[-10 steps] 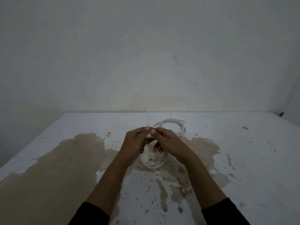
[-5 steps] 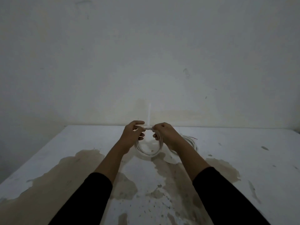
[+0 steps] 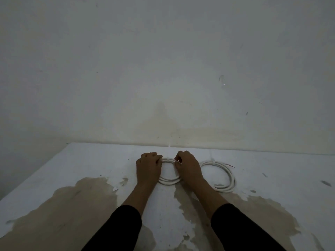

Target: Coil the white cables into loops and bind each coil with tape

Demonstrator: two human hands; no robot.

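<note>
A white cable coil (image 3: 169,181) lies flat on the table between my two hands. My left hand (image 3: 149,168) rests on its left side with the fingers curled over the far arc. My right hand (image 3: 188,167) grips the coil's far right part, fingers closed on it. A thin white strip (image 3: 169,144) sticks up from the far edge of the coil, between the hands. A second white cable coil (image 3: 223,175) lies to the right of my right hand, bound at its far side, with thin wire ends poking out to the right.
The table (image 3: 90,163) is white with large brown patches of worn paint near me. Its far edge meets a plain wall (image 3: 163,69) just behind the coils. My black sleeves (image 3: 123,229) cover both forearms.
Both hands have gone from holding the coil upright in the air to laying it flat on the table, further from me. The camera has tilted up toward the wall.
</note>
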